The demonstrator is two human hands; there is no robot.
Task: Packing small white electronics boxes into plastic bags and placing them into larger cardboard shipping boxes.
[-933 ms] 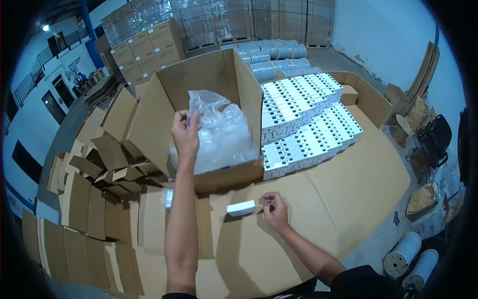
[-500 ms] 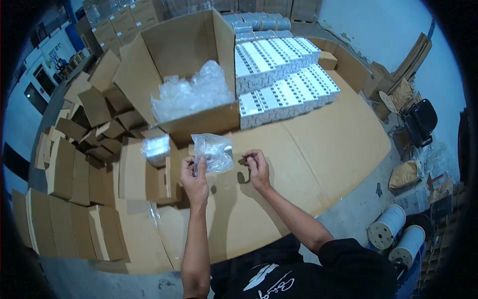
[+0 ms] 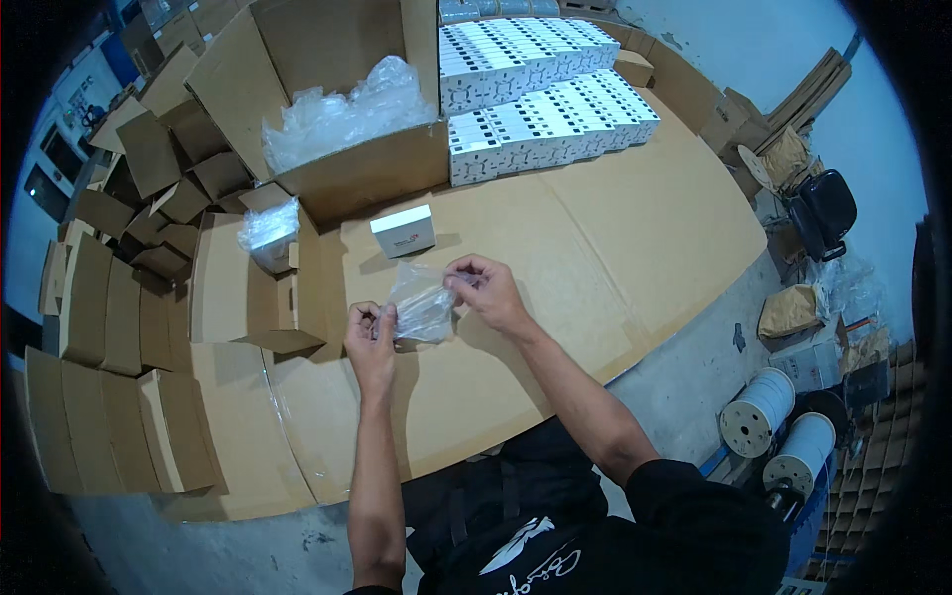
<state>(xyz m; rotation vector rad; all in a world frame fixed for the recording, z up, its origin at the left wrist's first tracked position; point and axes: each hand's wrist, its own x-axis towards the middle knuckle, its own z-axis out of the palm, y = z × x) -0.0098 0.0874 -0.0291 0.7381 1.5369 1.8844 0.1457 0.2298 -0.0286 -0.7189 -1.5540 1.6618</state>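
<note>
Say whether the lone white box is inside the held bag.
Out: the white box sits bare on the cardboard, beyond the clear bag.

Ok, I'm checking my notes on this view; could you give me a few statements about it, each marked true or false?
The left hand and right hand both hold the clear bag. True.
A white box stands on the cardboard sheet. True.
The white box is inside the clear bag. False: it is outside.
The stacked white boxes are right of the large carton. True.
The large carton is closed. False: it is open, with clear plastic inside.
</note>
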